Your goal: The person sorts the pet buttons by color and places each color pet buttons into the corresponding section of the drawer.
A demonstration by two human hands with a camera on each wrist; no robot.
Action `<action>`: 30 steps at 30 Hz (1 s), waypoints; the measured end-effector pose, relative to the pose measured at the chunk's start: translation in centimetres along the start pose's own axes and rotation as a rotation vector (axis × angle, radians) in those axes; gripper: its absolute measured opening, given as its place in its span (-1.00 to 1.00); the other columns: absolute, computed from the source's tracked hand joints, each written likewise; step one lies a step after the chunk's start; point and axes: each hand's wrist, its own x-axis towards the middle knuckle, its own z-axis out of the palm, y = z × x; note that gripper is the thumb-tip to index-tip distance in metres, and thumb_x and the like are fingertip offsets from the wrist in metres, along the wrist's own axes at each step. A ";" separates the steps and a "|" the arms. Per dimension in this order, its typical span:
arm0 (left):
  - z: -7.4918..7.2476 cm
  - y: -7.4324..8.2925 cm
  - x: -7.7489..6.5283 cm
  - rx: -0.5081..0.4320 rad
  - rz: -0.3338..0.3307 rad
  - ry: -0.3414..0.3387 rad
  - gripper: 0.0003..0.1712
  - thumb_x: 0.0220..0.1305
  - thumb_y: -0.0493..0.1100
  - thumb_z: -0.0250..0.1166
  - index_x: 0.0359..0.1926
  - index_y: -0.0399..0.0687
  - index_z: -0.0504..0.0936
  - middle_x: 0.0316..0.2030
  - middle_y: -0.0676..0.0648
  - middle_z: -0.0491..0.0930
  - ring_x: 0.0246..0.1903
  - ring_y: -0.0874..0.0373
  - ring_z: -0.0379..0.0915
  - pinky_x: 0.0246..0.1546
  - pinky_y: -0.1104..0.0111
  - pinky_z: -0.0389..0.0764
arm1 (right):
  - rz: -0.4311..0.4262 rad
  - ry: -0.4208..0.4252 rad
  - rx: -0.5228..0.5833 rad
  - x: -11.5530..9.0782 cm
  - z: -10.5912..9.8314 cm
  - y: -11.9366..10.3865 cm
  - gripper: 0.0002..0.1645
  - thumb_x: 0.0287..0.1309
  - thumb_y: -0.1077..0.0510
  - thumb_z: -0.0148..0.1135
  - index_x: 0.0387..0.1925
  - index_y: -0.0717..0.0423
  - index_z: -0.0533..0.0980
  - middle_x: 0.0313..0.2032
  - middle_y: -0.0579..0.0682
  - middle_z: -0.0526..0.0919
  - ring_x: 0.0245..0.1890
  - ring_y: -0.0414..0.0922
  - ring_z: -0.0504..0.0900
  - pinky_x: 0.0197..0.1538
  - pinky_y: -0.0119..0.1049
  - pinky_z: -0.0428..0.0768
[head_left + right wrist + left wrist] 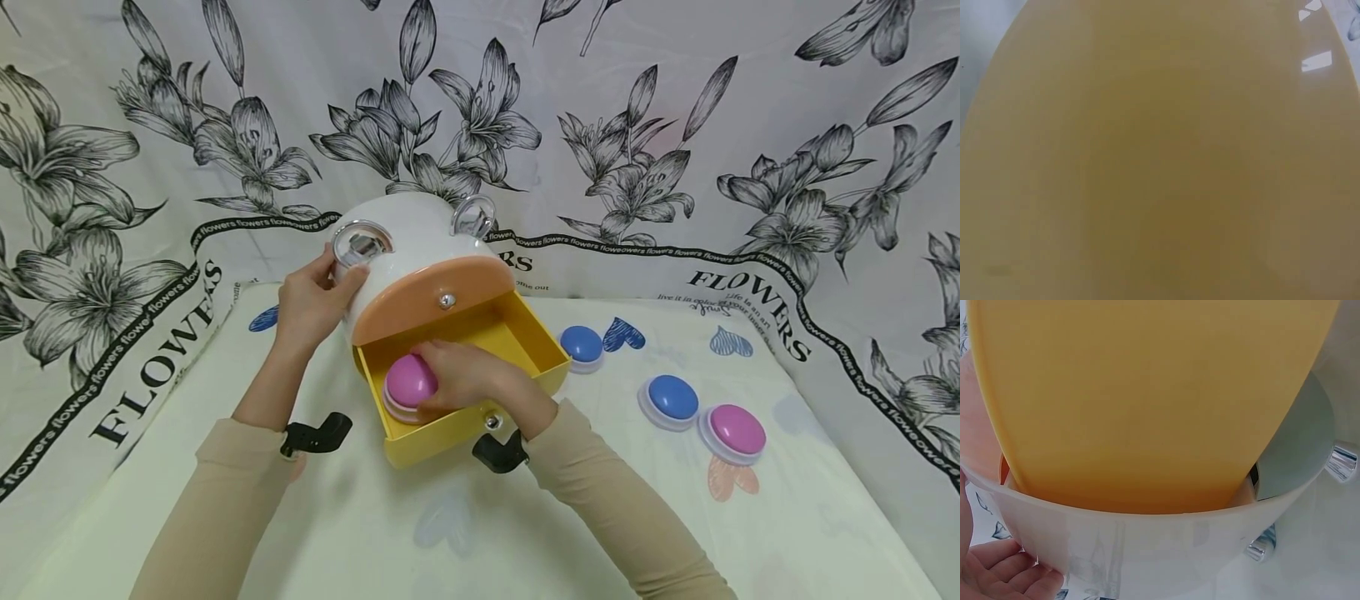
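Note:
A white duck-shaped drawer box (pixel 420 221) with chrome-ringed eyes and an orange upper bill (pixel 405 308) stands tilted on the cloth. Its yellow drawer (pixel 438 437) is pulled out. My left hand (pixel 309 304) grips the white shell beside the left eye, thumb in front; its curled fingers (pixel 1013 572) show in the left wrist view. Inside the drawer's left part, my right hand (pixel 468 375) holds a pink push button (pixel 411 381) with a white base, its fingertips partly hidden. In the right wrist view, the drawer's yellow surface (pixel 1160 150) fills nearly everything.
To the right of the drawer, a blue button (pixel 581 343) lies near its corner. Farther right are another blue button (pixel 672 397) and a pink button (pixel 737 428), side by side. A flower-printed curtain (pixel 615 167) hangs behind. Chrome feet (pixel 1341 461) stick out of the box.

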 end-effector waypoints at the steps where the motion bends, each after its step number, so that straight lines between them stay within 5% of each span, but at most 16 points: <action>1: 0.0 0.0 0.0 0.002 0.000 0.002 -0.11 0.11 0.33 0.15 0.35 0.01 0.18 0.23 -0.12 0.35 0.12 0.01 0.37 -0.06 0.16 0.54 | -0.006 0.002 0.000 -0.1 -0.1 0.1 -0.22 -0.01 0.03 0.36 0.23 0.02 0.23 0.11 -0.06 0.40 0.09 -0.15 0.41 0.16 -0.30 0.42; 9: 0.1 0.1 0.1 0.009 0.008 0.012 -0.15 0.11 0.33 0.15 0.34 0.04 0.22 0.21 -0.10 0.38 0.07 0.07 0.40 -0.07 0.18 0.55 | -0.098 0.074 -0.032 -1.4 -1.5 0.1 -0.29 0.13 -0.01 0.23 0.29 0.02 0.23 0.18 -0.04 0.40 0.13 -0.15 0.40 0.18 -0.33 0.39; 17: 0.1 0.1 -0.1 0.009 0.006 0.008 -0.13 0.11 0.33 0.15 0.34 0.03 0.21 0.21 -0.11 0.38 0.07 0.04 0.40 -0.07 0.16 0.55 | -0.195 0.157 0.089 -3.1 -1.6 0.8 -0.36 0.19 0.00 0.17 0.27 0.06 0.27 0.17 -0.04 0.44 0.14 -0.15 0.42 0.16 -0.35 0.40; 30: 0.0 0.0 0.0 0.005 0.013 0.004 -0.12 0.10 0.34 0.15 0.34 0.03 0.21 0.22 -0.11 0.37 0.11 0.03 0.38 -0.07 0.16 0.55 | -0.252 0.464 0.202 -6.2 -1.8 3.1 -0.55 0.16 0.13 0.22 0.09 0.10 0.45 0.02 -0.06 0.57 0.04 -0.18 0.50 0.05 -0.24 0.51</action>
